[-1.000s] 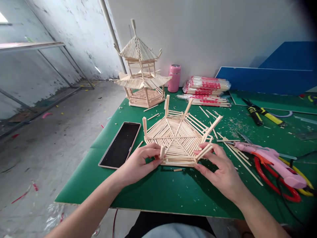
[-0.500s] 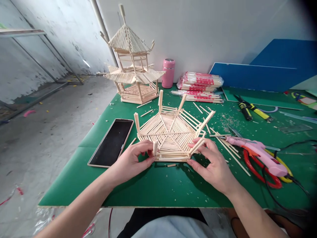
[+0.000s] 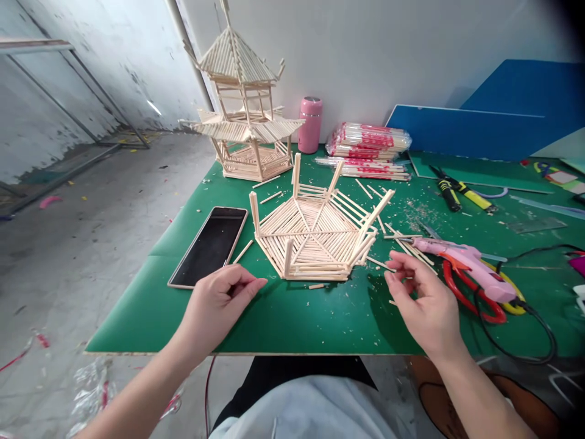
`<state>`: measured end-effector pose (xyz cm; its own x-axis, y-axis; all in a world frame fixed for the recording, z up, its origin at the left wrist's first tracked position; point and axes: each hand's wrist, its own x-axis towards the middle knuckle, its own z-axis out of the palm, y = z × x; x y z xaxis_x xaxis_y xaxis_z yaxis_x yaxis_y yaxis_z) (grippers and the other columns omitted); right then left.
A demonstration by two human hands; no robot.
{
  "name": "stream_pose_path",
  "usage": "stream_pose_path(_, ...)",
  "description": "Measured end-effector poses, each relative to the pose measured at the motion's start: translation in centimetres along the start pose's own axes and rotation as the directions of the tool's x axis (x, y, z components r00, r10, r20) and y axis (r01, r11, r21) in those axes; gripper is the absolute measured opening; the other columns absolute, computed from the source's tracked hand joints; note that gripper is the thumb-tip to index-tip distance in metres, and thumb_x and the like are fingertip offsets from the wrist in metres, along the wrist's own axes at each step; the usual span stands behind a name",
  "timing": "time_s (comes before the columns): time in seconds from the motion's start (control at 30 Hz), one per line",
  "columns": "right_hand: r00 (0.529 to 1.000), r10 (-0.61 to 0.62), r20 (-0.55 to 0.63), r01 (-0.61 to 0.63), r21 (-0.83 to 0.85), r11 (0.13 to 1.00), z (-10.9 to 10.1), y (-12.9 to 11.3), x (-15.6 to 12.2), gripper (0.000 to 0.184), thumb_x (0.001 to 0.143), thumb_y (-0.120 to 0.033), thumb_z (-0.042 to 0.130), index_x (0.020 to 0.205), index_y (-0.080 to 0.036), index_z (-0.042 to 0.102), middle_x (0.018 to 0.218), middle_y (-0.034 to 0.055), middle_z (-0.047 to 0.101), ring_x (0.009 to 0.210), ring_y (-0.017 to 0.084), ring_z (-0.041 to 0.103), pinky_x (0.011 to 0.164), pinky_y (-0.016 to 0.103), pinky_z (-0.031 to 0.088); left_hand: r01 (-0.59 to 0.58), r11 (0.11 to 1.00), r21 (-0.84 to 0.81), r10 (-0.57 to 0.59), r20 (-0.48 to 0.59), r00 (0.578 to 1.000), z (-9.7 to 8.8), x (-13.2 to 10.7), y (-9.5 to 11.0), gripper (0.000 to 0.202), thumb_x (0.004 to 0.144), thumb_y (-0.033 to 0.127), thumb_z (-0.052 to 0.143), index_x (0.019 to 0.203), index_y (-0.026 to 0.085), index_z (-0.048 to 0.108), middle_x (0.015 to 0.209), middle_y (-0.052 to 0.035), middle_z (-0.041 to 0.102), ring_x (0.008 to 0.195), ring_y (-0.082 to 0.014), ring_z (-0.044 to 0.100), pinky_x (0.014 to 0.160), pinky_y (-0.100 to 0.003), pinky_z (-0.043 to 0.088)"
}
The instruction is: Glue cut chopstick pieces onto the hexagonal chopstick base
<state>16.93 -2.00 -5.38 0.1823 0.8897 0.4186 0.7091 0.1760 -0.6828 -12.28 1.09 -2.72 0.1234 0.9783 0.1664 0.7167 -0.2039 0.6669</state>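
Observation:
A six-sided base of pale wooden sticks (image 3: 311,235), with short upright posts at its corners, lies on the table in front of me. My left hand (image 3: 223,299) rests near its front left corner, apart from it. Its fingers are curled, thumb against forefinger, with nothing visible in them. To the right of the base is my right hand (image 3: 423,296), fingers bent and thumb and forefinger slightly apart. A thin stick (image 3: 379,263) ends close to these fingertips; whether they touch it is unclear.
Behind stands a stick pagoda (image 3: 249,128), beside a pink flask (image 3: 311,125) and wrapped stick bundles (image 3: 368,143). A phone (image 3: 210,247) lies left. To the right are a pink glue gun (image 3: 470,265) with its cord, red-handled pliers (image 3: 470,299) and yellow-black pliers (image 3: 466,192).
Both hands have let go of the stick base and drawn apart, the left toward the lower left, the right to the right. The base stays on the table. The view has tilted slightly downward.

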Motion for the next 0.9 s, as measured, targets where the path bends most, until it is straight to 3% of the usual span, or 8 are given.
stream_pose_path(0.07,0.998,0.051,0.035,-0.051,-0.006,0.999,0.1,0.1,-0.4,0.026,0.080,-0.026,0.052,0.105,-0.020,0.055,0.087,0.0034,0.061,0.068,0.013,0.054,0.060,0.026,0.046,-0.051,0.997,0.063,0.049,0.034,0.998,0.4,-0.4,0.0,0.027,0.076,0.033,0.053,0.054,0.018,0.048,0.049,0.0048,0.042,0.046,-0.0100,0.040,0.045,-0.022,0.033)
stream_pose_path(0.17,0.989,0.039,0.140,-0.032,-0.047,0.998,0.5,-0.2,-0.9,0.020,0.081,-0.027,0.051,0.097,-0.018,0.059,0.085,0.0037,0.063,0.072,0.014,0.057,0.065,0.027,0.047,-0.169,0.974,0.153,0.152,0.119,0.981,1.2,-0.6,0.2,0.036,0.081,0.032,0.046,0.049,0.019,0.038,0.049,0.0049,0.035,0.047,-0.0106,0.038,0.048,-0.023,0.033)
stream_pose_path(0.27,0.976,0.020,0.215,0.000,-0.093,0.996,1.0,-0.6,-1.1,0.022,0.083,-0.027,0.047,0.098,-0.016,0.059,0.088,0.0053,0.063,0.077,0.016,0.058,0.071,0.029,0.047,-0.257,0.937,0.237,0.224,0.156,0.962,1.8,-0.6,0.5,0.034,0.084,0.031,0.042,0.052,0.018,0.043,0.054,0.0024,0.040,0.053,-0.0130,0.043,0.054,-0.026,0.037)
stream_pose_path(0.33,0.970,0.005,0.245,0.023,-0.113,0.993,1.3,-1.0,-1.1,0.023,0.083,-0.026,0.047,0.100,-0.016,0.058,0.090,0.0059,0.062,0.081,0.017,0.058,0.074,0.031,0.046,-0.242,0.936,0.257,0.216,0.126,0.968,2.2,-0.6,0.7,0.022,0.082,0.032,0.045,0.071,0.016,0.055,0.065,-0.0008,0.048,0.061,-0.0156,0.049,0.058,-0.028,0.040)
stream_pose_path(0.43,0.965,-0.013,0.264,0.050,-0.136,0.989,1.7,-1.4,-1.1,0.025,0.082,-0.026,0.048,0.103,-0.017,0.058,0.094,0.0060,0.061,0.088,0.020,0.056,0.078,0.034,0.045,-0.179,0.961,0.212,0.164,0.085,0.983,2.7,-0.3,0.7,0.029,0.080,0.032,0.048,0.101,0.014,0.055,0.078,-0.0039,0.053,0.071,-0.0187,0.054,0.063,-0.031,0.044)
stream_pose_path(0.63,0.961,-0.031,0.274,0.077,-0.162,0.984,2.7,-2.1,-1.2,0.028,0.081,-0.023,0.049,0.107,-0.017,0.057,0.094,0.0067,0.059,0.089,0.022,0.053,0.079,0.037,0.043,-0.137,0.988,0.076,0.126,0.131,0.983,3.4,0.4,0.5,0.022,0.080,0.028,0.048,0.090,0.015,0.062,0.086,-0.0071,0.058,0.082,-0.0214,0.056,0.071,-0.034,0.046)
stream_pose_path(0.9,0.964,-0.045,0.261,0.069,-0.086,0.994,2.8,-2.4,-1.2,0.025,0.081,-0.021,0.048,0.105,-0.018,0.057,0.096,0.0065,0.057,0.089,0.020,0.052,0.080,0.036,0.044,-0.136,0.990,-0.045,0.137,0.021,0.990,3.8,0.4,0.8,0.020,0.081,0.025,0.047,0.083,0.016,0.065,0.079,-0.0056,0.060,0.074,-0.0177,0.058,0.067,-0.029,0.046)
